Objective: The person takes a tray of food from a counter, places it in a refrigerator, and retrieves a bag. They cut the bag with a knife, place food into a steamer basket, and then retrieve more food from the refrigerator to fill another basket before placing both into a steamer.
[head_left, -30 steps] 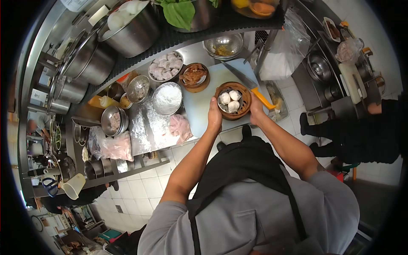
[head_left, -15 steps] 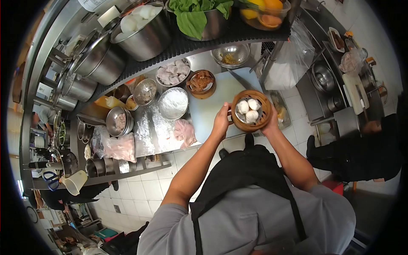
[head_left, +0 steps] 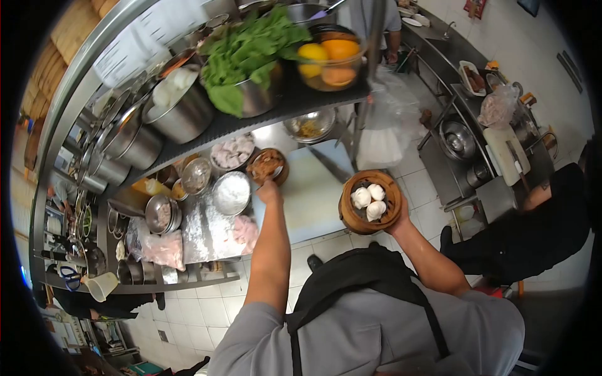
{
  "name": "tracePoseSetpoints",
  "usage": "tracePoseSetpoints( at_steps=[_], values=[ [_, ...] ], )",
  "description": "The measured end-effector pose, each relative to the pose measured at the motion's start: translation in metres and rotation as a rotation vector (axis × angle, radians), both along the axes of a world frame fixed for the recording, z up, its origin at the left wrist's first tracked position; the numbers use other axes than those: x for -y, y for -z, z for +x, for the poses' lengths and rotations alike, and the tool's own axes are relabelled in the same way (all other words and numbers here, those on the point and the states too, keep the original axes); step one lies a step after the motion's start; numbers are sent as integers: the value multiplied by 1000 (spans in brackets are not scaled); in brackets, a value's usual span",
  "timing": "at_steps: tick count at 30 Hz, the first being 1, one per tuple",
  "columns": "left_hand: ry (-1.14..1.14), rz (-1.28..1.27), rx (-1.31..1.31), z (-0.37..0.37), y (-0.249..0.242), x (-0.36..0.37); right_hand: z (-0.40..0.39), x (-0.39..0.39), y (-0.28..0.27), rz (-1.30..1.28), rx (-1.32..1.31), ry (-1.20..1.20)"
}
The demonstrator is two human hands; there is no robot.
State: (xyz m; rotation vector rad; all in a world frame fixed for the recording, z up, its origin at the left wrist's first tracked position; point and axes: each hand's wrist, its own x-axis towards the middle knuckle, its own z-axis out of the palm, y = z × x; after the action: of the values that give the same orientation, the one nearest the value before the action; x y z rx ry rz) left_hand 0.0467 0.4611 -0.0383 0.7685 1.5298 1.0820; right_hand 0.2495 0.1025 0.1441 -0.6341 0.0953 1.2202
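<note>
Bamboo steamer (head_left: 355, 219) is gripped by right fingers (head_left: 404, 208); left fingers (head_left: 268, 186), hold unclear, meet another basket (head_left: 283, 174).

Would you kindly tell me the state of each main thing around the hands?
Nearer steamer, uncovered, held by the right hand.
White buns, three, sitting inside it.
Farther steamer, uncovered, brown food inside, left hand at its edge.
Knife, lying on the cutting board, partly hidden.
Metal bowl, uncovered, holding white powder.
Greens pot, uncovered, heaped high.
</note>
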Motion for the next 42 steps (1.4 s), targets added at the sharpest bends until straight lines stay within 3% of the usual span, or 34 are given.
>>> tracePoseSetpoints(
  at_steps=[7, 11, 12, 14, 15, 16, 18, 21, 27, 34, 37, 40, 42],
  values=[
    [-112, -157, -58, -6, -49, 93, 89, 57, 1, -15, 12, -89],
    [-11, -217, -47, -21, -66, 164, 144, 86, 25, -9, -5, -111],
    [-45, -153, -17, -31, -38, 168, 156, 92, 26, -5, -16, -124],
    [-124, -182, -24, -24, -46, 199, 176, 102, 25, 12, -39, -133],
    [-163, -194, -27, -21, -53, 212, 184, 105, 23, 20, -43, -133],
    [-184, -241, 133, -16, -65, 226, 190, 109, 19, 31, -46, -130],
    [-299, -347, 100, 8, -106, 257, 200, 115, 13, 31, -62, -96],
    [-325, -325, 334, -14, -52, 256, 215, 124, 22, 33, -56, -83],
    [-150, -173, 493, -38, -50, 273, 231, 133, 4, 4, -56, 20],
    [-111, -150, 301, -64, -73, 320, 285, 140, 16, 9, -124, 131],
    [43, -176, 238, -36, -131, 357, 318, 138, 4, 59, -117, 147],
    [231, -225, 239, -1, -151, 389, 361, 137, 0, 64, -119, 141],
    [221, -306, 198, 44, -160, 412, 394, 136, 2, 42, -106, 157]
  ],
)
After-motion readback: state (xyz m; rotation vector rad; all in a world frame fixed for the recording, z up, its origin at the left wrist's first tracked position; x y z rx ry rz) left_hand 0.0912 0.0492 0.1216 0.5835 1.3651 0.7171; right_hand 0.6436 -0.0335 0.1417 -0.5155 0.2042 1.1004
